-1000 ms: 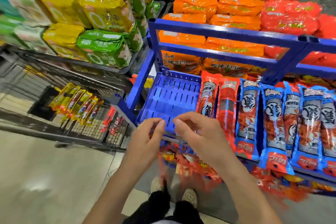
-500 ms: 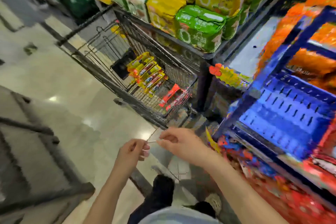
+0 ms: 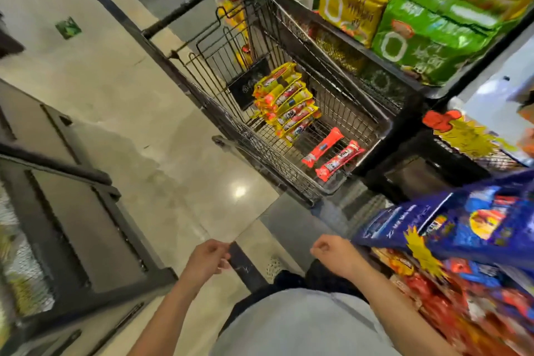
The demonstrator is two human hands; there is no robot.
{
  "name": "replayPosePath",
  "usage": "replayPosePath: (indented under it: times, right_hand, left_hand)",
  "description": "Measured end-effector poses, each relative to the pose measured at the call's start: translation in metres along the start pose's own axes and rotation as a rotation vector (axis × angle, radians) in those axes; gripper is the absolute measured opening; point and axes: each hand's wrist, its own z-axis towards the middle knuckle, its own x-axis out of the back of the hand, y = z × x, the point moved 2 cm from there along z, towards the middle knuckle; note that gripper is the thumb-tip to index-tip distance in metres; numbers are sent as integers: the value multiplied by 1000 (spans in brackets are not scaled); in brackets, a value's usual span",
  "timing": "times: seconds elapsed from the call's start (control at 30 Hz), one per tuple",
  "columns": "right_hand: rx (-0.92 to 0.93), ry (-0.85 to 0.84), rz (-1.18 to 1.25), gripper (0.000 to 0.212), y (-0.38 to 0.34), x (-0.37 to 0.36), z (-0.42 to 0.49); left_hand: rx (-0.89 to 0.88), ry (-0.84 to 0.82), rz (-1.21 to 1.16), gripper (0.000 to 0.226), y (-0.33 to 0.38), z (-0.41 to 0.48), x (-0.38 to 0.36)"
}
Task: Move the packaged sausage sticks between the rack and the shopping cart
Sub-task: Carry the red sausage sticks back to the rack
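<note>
Two red sausage packs [image 3: 322, 151] in the cart [image 3: 231, 127] seem light and slick; grasp mid-length. The left hand [image 3: 209, 259] and right hand [image 3: 332, 253] are curled, empty.

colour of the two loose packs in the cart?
Red, with white and dark label patches. Long red plastic sausage packs: head view shows them best.

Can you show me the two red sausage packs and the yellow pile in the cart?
farther red pack [image 3: 323, 147]: head view, middle of its wrapper.
nearer red pack [image 3: 339, 160]: head view, middle of its wrapper.
yellow pile [image 3: 284, 97]: head view, a top pack's centre.
</note>
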Motion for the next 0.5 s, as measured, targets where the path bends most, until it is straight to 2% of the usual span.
replayPosePath:
  times: [0.13,0.23,0.4,0.5]
  right_hand:
    - [-123,69,122,18,5,2,21]
    - [-204,176,306,10,11,12,41]
    - [-292,275,472,7,0,40,90]
    - [-301,267,459,23,-22,61,129]
  left_hand:
    - [-11,-48,84,14,30,38,12]
    - [-88,-116,228,18,75,64,-4]
    - [-236,-307,414,19,163,104,-36]
    - [-283,-356,483,17,208,132,-40]
